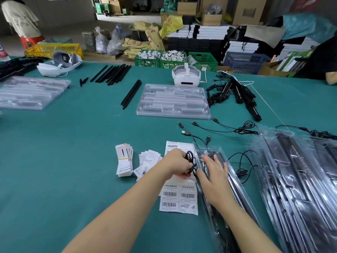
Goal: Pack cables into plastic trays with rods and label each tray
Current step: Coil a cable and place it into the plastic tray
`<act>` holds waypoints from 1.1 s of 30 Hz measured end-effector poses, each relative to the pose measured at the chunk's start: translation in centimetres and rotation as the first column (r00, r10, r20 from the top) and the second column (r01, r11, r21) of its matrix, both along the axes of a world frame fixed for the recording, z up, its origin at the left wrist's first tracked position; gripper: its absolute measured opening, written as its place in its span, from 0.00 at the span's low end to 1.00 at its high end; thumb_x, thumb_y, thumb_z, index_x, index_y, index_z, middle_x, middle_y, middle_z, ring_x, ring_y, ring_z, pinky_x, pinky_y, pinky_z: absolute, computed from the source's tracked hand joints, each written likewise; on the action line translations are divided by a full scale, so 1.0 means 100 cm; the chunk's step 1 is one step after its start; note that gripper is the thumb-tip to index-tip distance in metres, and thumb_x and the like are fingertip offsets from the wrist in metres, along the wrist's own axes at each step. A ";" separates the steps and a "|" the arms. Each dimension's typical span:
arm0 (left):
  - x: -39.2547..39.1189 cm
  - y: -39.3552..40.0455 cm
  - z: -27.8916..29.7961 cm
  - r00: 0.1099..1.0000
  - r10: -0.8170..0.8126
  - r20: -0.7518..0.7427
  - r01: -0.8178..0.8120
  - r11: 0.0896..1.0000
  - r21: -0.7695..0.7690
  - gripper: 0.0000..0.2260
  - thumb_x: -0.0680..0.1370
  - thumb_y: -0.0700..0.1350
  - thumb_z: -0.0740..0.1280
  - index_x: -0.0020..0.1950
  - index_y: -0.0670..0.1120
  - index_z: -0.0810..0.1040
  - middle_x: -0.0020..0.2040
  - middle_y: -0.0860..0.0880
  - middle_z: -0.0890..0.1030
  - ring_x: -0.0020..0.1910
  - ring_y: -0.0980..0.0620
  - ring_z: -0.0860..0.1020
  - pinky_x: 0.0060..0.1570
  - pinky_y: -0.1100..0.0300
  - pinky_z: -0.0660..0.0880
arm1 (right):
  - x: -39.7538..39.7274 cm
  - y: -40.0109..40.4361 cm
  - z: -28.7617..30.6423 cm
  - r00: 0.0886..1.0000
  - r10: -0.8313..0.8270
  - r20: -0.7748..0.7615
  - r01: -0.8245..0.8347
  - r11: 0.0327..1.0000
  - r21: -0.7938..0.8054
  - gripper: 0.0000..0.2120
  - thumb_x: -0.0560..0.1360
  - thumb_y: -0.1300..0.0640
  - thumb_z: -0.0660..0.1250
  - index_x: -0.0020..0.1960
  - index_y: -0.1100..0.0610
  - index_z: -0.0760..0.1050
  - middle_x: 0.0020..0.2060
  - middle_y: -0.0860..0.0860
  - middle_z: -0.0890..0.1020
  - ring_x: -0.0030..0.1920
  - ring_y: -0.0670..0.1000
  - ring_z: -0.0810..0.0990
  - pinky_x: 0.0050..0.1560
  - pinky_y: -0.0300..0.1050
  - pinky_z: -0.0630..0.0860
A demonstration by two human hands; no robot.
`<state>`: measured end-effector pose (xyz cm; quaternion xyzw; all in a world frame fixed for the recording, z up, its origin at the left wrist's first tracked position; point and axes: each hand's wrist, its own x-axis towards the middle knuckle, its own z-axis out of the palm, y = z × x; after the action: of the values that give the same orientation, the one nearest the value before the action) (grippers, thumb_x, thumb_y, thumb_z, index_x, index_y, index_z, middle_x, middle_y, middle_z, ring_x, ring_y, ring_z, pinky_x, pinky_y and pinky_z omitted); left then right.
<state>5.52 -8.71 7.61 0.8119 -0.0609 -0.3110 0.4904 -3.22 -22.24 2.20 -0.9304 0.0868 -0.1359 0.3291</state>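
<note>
Left hand [177, 164]: a coiled black cable [190, 159] is gripped in curled fingers, just left of the tray's near end.
Right hand [212, 172]: laid flat on the plastic tray [235, 189], fingers straight and slightly spread.
Tray contents: black rods are seen through the clear plastic (details blurred).
Label sheet [179, 199]: lies on the green table [73, 161], beside the tray, partly under the left hand.
Loose cables [237, 128]: spread beyond the tray.
Empty tray [173, 101]: farther back, centre.

a green-covered table [73, 143] fronts a grey floor [69, 31] crowded with cardboard boxes [248, 11]
</note>
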 end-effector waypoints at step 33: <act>-0.005 -0.003 -0.009 0.993 -0.057 -0.107 0.046 0.994 -0.103 0.10 0.78 0.30 0.61 0.41 0.35 0.80 0.37 0.40 0.80 0.32 0.48 0.82 0.42 0.56 0.83 | -0.002 -0.001 -0.006 0.999 -0.010 0.053 0.017 0.992 -0.128 0.23 0.79 0.47 0.63 0.72 0.55 0.72 0.62 0.47 0.71 0.73 0.50 0.63 0.79 0.57 0.42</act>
<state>5.04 -8.98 6.68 0.7662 -0.0703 -0.3643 0.5247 -3.38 -22.35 1.64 -0.9452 0.0754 -0.1677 0.2696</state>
